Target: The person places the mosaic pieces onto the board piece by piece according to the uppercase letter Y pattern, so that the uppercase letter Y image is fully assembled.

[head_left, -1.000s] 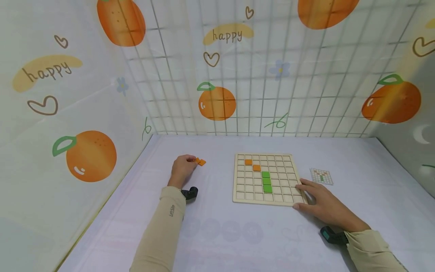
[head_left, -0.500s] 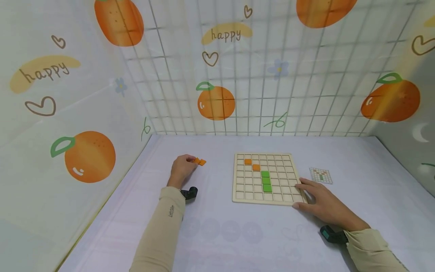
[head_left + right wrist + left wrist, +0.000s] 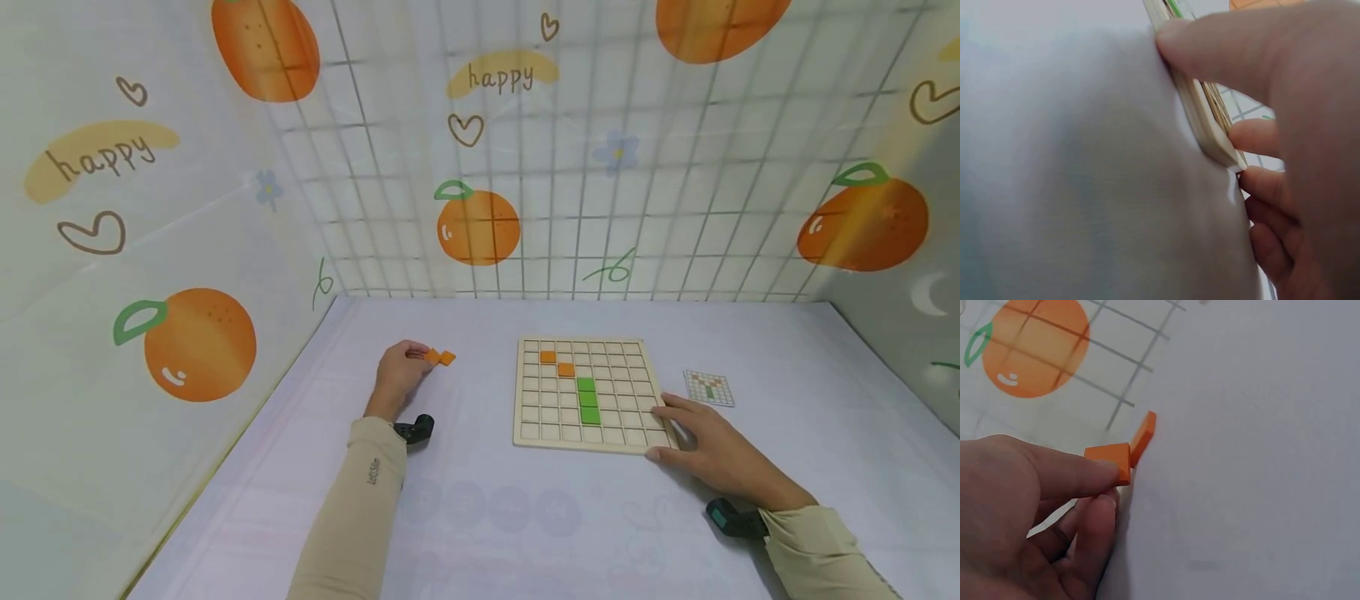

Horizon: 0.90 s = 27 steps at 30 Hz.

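My left hand (image 3: 400, 374) pinches a square orange tile (image 3: 1109, 461) between thumb and fingers at the left of the table. Just past it a second orange tile (image 3: 447, 358) rests on the table; in the left wrist view this other tile (image 3: 1144, 439) appears edge-on. A wooden grid board (image 3: 540, 432) lies right of centre. On it are two orange tiles (image 3: 566, 370) in a diagonal and a column of three green tiles (image 3: 587, 399). My right hand (image 3: 716, 450) holds the board's near right corner, thumb at the front edge (image 3: 1200, 115) and fingers along the right side.
A small pattern card (image 3: 709, 388) with a coloured grid lies right of the board. White tabletop (image 3: 480, 475) stretches between the left hand and the board. Printed cloth walls (image 3: 480, 167) with oranges enclose the back and sides.
The left hand has drawn slightly back to the left, and the pinched orange tile shows more clearly. The right hand and the board have stayed in place.
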Each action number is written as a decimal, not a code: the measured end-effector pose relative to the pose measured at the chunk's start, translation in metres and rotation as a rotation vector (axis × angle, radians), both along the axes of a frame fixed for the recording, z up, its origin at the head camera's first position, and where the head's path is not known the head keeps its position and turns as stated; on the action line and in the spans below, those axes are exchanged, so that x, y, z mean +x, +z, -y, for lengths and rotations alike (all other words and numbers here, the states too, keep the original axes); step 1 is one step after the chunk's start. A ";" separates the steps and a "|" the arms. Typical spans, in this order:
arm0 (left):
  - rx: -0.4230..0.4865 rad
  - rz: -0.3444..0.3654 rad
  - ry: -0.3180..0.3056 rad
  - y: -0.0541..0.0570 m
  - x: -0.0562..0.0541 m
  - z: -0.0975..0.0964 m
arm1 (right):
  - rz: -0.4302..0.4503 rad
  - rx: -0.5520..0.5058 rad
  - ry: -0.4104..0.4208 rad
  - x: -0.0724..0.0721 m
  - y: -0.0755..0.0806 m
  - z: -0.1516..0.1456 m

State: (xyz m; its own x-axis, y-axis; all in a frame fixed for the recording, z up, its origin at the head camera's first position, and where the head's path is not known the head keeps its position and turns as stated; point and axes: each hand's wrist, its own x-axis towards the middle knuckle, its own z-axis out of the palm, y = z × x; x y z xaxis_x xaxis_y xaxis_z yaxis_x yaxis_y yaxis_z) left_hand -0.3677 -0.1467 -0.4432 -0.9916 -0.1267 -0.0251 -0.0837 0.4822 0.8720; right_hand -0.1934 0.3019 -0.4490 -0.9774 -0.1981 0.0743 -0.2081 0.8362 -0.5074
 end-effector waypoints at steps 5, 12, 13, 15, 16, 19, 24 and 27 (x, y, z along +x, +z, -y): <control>0.227 0.011 0.004 0.003 0.006 -0.006 | -0.001 0.002 -0.002 0.000 0.002 -0.002; 0.321 0.010 0.002 0.013 0.020 -0.014 | 0.020 -0.012 -0.002 0.000 0.001 0.002; 0.320 0.003 -0.005 0.015 0.022 -0.016 | 0.017 -0.012 -0.004 0.000 0.000 0.002; 0.315 -0.008 -0.018 0.020 0.026 -0.020 | 0.011 -0.011 -0.003 0.000 -0.001 0.001; 0.314 -0.015 -0.024 0.022 0.028 -0.021 | 0.009 -0.012 -0.002 0.000 -0.001 0.001; 0.344 -0.034 -0.049 0.029 0.033 -0.028 | 0.008 -0.013 0.002 0.000 -0.001 0.000; 0.384 -0.061 -0.114 0.039 0.042 -0.038 | 0.022 -0.013 0.000 0.000 0.000 0.002; 0.389 -0.049 -0.147 0.041 0.046 -0.045 | 0.027 -0.006 -0.007 0.000 0.001 0.003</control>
State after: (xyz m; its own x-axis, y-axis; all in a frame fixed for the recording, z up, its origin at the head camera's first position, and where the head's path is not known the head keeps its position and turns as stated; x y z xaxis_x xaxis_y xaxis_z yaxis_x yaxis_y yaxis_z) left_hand -0.3217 -0.1021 -0.4025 -0.9997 0.0260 0.0046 0.0077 0.1198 0.9928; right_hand -0.1930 0.2990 -0.4481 -0.9803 -0.1913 0.0491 -0.1888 0.8346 -0.5175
